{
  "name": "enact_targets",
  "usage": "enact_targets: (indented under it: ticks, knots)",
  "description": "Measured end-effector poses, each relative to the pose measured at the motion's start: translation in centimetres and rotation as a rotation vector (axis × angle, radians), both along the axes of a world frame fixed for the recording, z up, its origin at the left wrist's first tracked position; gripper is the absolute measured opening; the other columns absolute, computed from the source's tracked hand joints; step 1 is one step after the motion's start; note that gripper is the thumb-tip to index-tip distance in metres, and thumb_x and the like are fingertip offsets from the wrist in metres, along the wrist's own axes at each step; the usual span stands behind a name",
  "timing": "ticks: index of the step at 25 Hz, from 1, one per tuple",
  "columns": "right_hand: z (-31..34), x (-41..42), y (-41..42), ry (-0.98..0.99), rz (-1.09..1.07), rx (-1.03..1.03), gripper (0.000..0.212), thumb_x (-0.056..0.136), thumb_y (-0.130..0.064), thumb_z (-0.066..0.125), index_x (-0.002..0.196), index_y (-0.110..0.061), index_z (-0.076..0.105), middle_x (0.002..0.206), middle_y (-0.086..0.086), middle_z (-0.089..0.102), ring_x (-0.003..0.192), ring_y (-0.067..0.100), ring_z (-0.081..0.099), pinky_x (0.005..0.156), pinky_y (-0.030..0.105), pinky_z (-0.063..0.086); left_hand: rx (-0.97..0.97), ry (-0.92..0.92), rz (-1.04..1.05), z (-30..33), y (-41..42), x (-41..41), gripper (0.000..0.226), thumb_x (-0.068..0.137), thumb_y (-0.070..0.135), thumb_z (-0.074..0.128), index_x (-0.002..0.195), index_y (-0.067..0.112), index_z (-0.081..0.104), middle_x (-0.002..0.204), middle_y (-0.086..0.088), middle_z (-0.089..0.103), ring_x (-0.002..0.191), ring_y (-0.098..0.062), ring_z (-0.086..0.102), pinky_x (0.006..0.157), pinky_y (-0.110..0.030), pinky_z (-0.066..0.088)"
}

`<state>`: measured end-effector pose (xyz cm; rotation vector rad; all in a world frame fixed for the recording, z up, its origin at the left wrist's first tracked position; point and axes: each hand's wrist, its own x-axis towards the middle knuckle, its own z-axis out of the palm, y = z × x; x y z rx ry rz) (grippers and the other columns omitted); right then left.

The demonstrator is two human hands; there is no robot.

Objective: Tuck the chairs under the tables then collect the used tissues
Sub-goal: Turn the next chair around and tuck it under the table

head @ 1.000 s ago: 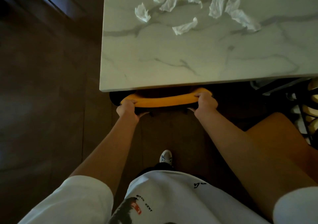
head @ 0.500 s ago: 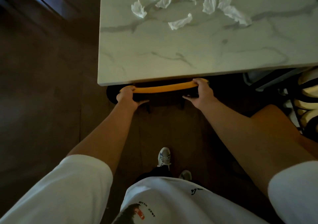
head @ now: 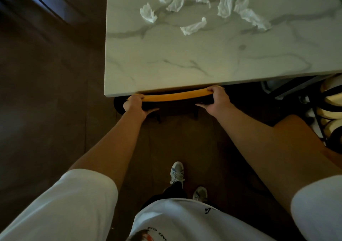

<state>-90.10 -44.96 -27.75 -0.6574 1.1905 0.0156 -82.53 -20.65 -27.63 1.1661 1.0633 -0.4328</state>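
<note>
A yellow chair back (head: 175, 96) shows as a thin curved strip right at the near edge of the white marble table (head: 185, 61); the seat is hidden under the top. My left hand (head: 136, 106) grips the back's left end and my right hand (head: 216, 100) grips its right end. Several crumpled white tissues (head: 193, 27) lie scattered on the far part of the table, well beyond both hands.
Dark wood floor (head: 46, 111) runs along the left of the table and under my feet (head: 176, 173). At the right edge stands a dark metal frame with pale cushions (head: 331, 100), close to my right arm.
The chair has slid further under the table; only a thin strip of its back shows now. Both hands kept their grip and moved forward with it.
</note>
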Motion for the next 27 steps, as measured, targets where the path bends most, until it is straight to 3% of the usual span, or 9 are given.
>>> enact_targets:
  ticks: [4,8,13,15,17,20,24,27]
  knots:
    - [-0.2,0.1,0.2,-0.024,-0.007,0.011,0.021,0.094,-0.006,0.060,0.112,-0.015,0.056,0.118,0.015,0.044,0.129,0.043,0.041,0.100,0.070,0.045,0.001,-0.001,0.004,-0.4,0.1,0.1,0.024,0.087,-0.006,0.064,0.103,0.010,0.057,0.118,-0.019,0.048,0.114,-0.050,0.048,0.061,-0.075,0.052]
    - [-0.5,0.7,0.1,0.003,-0.062,0.016,0.040,0.094,-0.005,0.060,0.132,-0.013,0.052,0.118,0.016,0.046,0.125,0.043,0.044,0.100,0.071,0.044,0.002,0.005,0.017,-0.5,-0.1,0.4,0.020,0.088,-0.005,0.062,0.099,0.010,0.057,0.118,-0.018,0.049,0.113,-0.049,0.048,0.065,-0.074,0.054]
    - [-0.8,0.2,-0.1,-0.022,-0.009,0.010,0.034,0.093,-0.012,0.065,0.124,-0.014,0.053,0.121,0.016,0.047,0.121,0.043,0.047,0.098,0.070,0.046,0.012,0.015,0.015,-0.5,-0.1,0.6,0.029,0.086,-0.002,0.066,0.110,0.012,0.058,0.118,-0.019,0.049,0.113,-0.049,0.048,0.058,-0.073,0.054]
    - [-0.8,-0.5,-0.2,-0.023,0.046,0.009,0.042,0.092,-0.025,0.070,0.128,-0.016,0.052,0.125,0.017,0.048,0.119,0.041,0.049,0.100,0.067,0.046,-0.001,-0.003,-0.024,-0.2,0.1,0.3,0.028,0.087,0.006,0.070,0.111,0.012,0.057,0.122,-0.018,0.049,0.115,-0.047,0.049,0.060,-0.073,0.055]
    - [-0.8,-1.7,0.1,-0.029,0.095,-0.006,0.066,0.087,-0.044,0.073,0.141,-0.019,0.045,0.133,0.015,0.047,0.119,0.039,0.051,0.102,0.066,0.045,-0.046,-0.038,-0.038,-0.2,0.5,-0.6,0.038,0.090,0.026,0.070,0.122,0.016,0.054,0.126,-0.016,0.049,0.114,-0.044,0.051,0.069,-0.071,0.056]
    - [-0.9,-4.4,1.3,-0.092,0.134,-0.036,0.085,0.084,-0.062,0.068,0.154,-0.029,0.033,0.146,0.010,0.043,0.132,0.038,0.045,0.110,0.065,0.035,-0.197,-0.104,-0.028,-1.2,1.1,-3.3,0.060,0.090,0.059,0.055,0.139,0.024,0.048,0.133,-0.017,0.054,0.109,-0.043,0.061,0.081,-0.065,0.057]
    - [-0.8,-8.9,1.6,-0.045,0.171,-0.139,0.068,0.096,-0.062,0.050,0.153,-0.028,0.037,0.156,0.006,0.042,0.141,0.034,0.040,0.116,0.060,0.029,-0.280,-0.087,-0.055,-2.7,0.3,-8.0,0.070,0.093,0.061,0.051,0.146,0.017,0.039,0.132,-0.022,0.057,0.110,-0.045,0.064,0.097,-0.062,0.051]
    - [0.0,-12.9,-0.2,0.048,0.165,-0.213,0.063,0.100,-0.059,0.041,0.154,-0.026,0.037,0.162,0.007,0.034,0.146,0.033,0.033,0.119,0.057,0.024,-0.165,-0.025,-0.358,-2.7,-3.2,-10.9,0.062,0.096,0.052,0.053,0.146,0.017,0.042,0.130,-0.018,0.060,0.107,-0.038,0.065,0.094,-0.057,0.054]
